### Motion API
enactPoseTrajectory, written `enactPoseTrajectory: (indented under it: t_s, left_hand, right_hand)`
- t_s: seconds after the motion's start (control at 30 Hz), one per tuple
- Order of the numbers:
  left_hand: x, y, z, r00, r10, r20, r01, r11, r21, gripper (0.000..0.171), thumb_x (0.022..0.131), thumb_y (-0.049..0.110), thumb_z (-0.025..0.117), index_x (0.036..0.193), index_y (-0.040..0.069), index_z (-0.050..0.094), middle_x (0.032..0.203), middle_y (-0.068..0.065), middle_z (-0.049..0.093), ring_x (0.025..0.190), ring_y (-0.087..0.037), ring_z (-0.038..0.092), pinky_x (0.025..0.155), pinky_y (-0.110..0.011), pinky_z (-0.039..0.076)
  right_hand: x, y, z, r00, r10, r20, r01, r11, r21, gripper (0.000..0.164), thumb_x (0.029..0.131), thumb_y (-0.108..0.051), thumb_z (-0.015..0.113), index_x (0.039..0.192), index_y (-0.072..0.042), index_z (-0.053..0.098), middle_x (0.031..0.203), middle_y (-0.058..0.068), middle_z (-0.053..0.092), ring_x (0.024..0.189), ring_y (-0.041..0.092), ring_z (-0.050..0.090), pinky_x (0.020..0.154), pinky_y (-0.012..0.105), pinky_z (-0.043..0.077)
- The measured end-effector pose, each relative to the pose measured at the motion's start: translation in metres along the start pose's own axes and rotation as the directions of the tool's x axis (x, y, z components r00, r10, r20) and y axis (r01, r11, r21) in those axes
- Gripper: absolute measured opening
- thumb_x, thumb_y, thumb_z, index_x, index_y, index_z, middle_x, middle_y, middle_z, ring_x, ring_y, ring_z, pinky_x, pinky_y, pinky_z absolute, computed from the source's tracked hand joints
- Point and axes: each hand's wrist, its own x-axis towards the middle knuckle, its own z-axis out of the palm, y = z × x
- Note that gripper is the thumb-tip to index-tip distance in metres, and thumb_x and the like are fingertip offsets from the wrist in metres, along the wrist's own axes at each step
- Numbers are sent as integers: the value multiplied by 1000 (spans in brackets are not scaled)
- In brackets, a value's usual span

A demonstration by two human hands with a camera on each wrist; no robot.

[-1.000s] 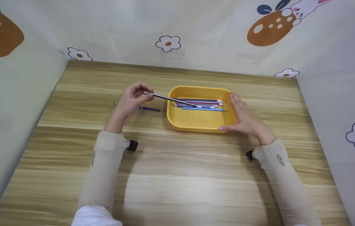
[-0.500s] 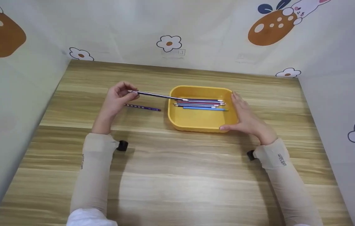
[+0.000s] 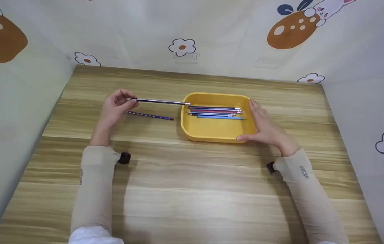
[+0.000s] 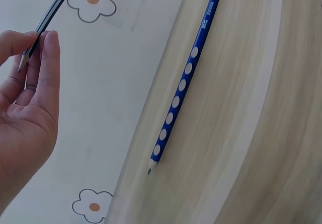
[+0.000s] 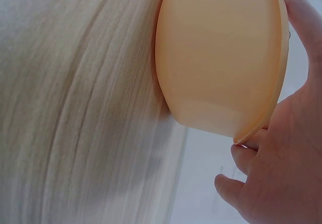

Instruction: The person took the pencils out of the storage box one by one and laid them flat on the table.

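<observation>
Head view: I saw the left hand [image 3: 115,105] pinching a striped pencil [image 3: 159,101] near its point, eraser end over the rim of the yellow box [image 3: 209,133], right of that hand. A dotted blue pencil [image 3: 151,116] lay just beside it. Right hand [image 3: 267,129], spread, touched the box.

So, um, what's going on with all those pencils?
A person is handling pencils at a table. Their left hand pinches a striped pencil near its sharpened tip, and its blunt end is at the left rim of the yellow box; I can't tell if they touch. The right hand holds the box's right end. Inside, several pencils lie side by side, with a light blue one nearest the person. A dotted blue pencil lies on the table, left of the box.
</observation>
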Motion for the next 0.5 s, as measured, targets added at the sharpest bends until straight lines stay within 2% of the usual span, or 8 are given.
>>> enactPoseTrajectory:
  t_s: [0.2,0.33,0.5]
  left_hand:
    - [0,-1,-11,999,-11,-30,11,1000,-22,30,91,-17,53,91,11,63,88,4,68,81,-7,69,79,-19,59]
    - [0,-1,-18,998,-35,-55,35,999,-7,29,91,-15,56,90,12,63,88,5,68,82,-6,69,79,-19,59]
    - [1,0,-22,997,-58,-51,60,998,24,22,92,-12,59,93,10,62,91,4,67,85,-6,68,81,-19,59]
  right_hand:
    - [1,0,0,1000,12,1,-12,1000,-3,134,72,-66,78,160,-8,-5,169,11,-8,157,31,-3,127,52,3]
    - [1,1,0,1000,19,1,-19,1000,-4,134,72,-67,78,160,-9,-5,169,11,-8,157,31,-3,127,52,4]
    - [0,1,1,1000,7,8,-7,1000,-1,134,73,-65,77,159,-8,-7,168,10,-10,156,32,-4,127,53,2]
